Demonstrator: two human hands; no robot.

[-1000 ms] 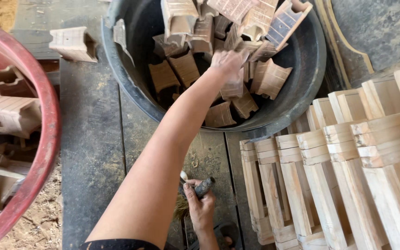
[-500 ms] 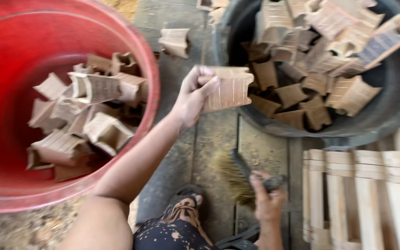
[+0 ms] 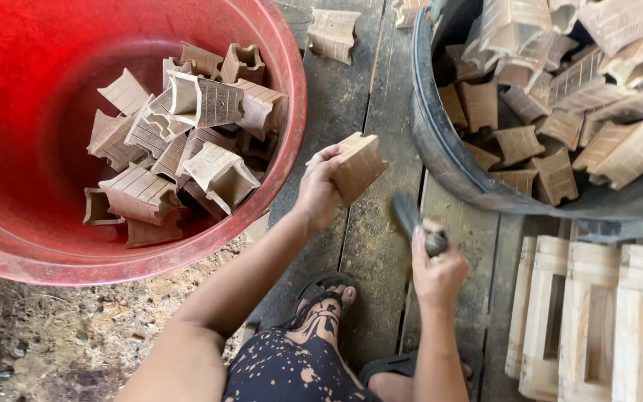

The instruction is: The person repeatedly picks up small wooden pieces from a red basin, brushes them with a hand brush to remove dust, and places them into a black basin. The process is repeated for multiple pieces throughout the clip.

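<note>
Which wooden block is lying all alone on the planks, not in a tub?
The wooden block at the top, on the planks between the red tub and the black tub. All the others sit inside tubs, except one held in the left hand.

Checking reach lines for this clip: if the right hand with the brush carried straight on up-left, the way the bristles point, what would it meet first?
Most likely the wooden block held in the left hand; the brush in the right hand points toward it, though depth is unclear.

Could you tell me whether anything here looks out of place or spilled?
One wooden block lies alone on the plank floor between the red tub and the black tub, outside both. Otherwise nothing stands out.
</note>
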